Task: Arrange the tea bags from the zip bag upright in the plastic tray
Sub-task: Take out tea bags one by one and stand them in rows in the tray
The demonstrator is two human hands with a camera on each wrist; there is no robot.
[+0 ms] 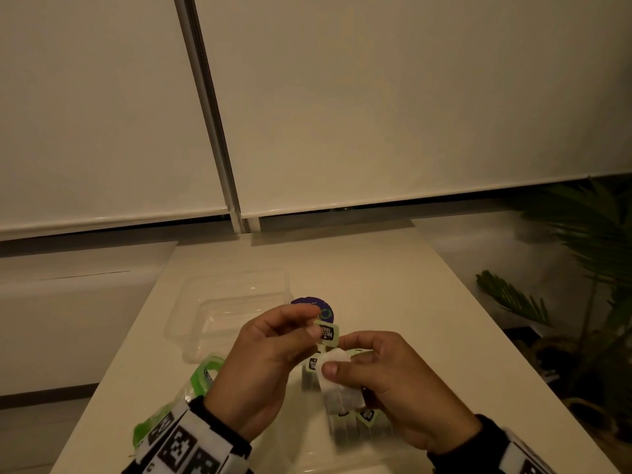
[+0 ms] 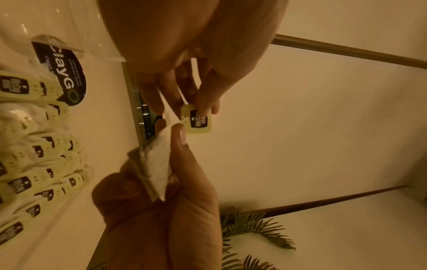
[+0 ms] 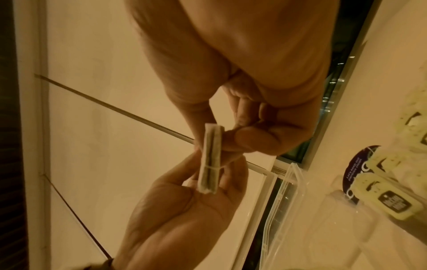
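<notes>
Above the pale desk [image 1: 393,268], both hands meet in mid-air over a single tea bag [image 1: 338,367]. The right hand [image 1: 396,381] has its grip closed on the white pouch, thumb on the near face and fingers behind it, so the bag stands roughly on edge between them. The left hand [image 1: 270,354] pinches the bag's small paper tag [image 1: 326,331] between thumb and forefinger, just above the pouch; a short string joins the two and wraps the pouch in the right wrist view. Beneath the hands, a clear plastic tray [image 1: 342,460] holds a row of other tea bags [image 1: 355,422] with their tags pointing up. Farther back on the desk sits a second clear container [image 1: 191,313], beside a round dark sticker [image 1: 313,304]. The zip bag [image 1: 201,378] with its green strip lies under the left wrist.
</notes>
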